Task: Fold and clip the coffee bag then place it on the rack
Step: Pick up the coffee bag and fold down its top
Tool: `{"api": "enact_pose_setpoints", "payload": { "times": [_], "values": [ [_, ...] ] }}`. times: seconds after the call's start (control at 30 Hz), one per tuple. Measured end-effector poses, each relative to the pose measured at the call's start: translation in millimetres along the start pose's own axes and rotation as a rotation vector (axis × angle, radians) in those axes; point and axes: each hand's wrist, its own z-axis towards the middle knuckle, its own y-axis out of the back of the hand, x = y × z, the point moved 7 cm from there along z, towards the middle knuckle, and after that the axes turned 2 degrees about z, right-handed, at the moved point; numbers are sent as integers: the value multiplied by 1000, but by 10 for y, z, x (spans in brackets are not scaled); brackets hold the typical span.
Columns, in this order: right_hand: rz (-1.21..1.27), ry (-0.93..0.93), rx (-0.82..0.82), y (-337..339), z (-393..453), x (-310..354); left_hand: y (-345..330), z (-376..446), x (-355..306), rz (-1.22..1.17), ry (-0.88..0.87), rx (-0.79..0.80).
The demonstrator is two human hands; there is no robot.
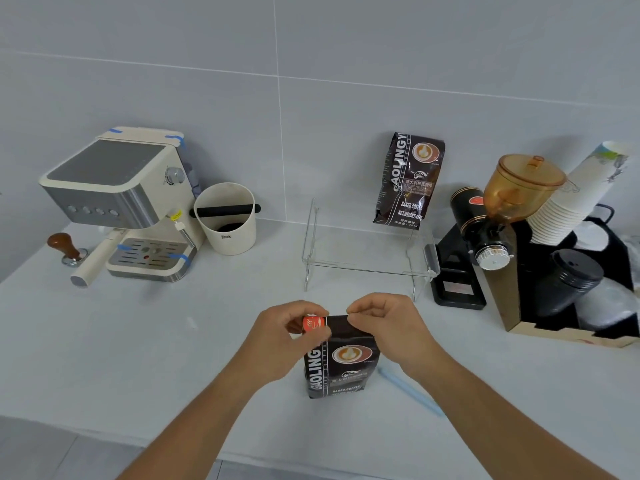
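Observation:
A dark coffee bag [341,362] stands upright on the white counter near me, its top folded over. My left hand [287,336] pinches the left end of the fold, where an orange round sticker shows. My right hand [384,323] pinches the right end of the fold. A pale blue clip [410,389] lies flat on the counter just right of the bag. Behind the bag stands a clear acrylic rack [367,268]. A second coffee bag [408,180] leans against the wall on the rack's back right.
An espresso machine [121,202], a tamper [65,245] and a white knock box [227,218] stand at the left. A black grinder with an amber hopper [495,216] and an organizer of paper cups and lids [571,258] fill the right. The counter's front edge [104,434] runs below my forearms.

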Motion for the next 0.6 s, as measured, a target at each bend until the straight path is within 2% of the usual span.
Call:
{"api": "enact_pose_setpoints", "payload": {
  "times": [0.07,0.2,0.37,0.47,0.6],
  "values": [
    [-2,-52,20,-19,32,-39,-43,-30,38,96,-27,45],
    [-136,-97,116,-53,76,-61,-45,-27,77,281,-94,15],
    [-515,124,378,-55,-3,-37,-63,-38,110,394,-140,45],
    [-634,308,361,-46,-64,-3,-102,-54,82,409,-152,86],
    [-571,366,254,47,-51,-12,-108,-53,40,389,-171,113]
  ]
}}
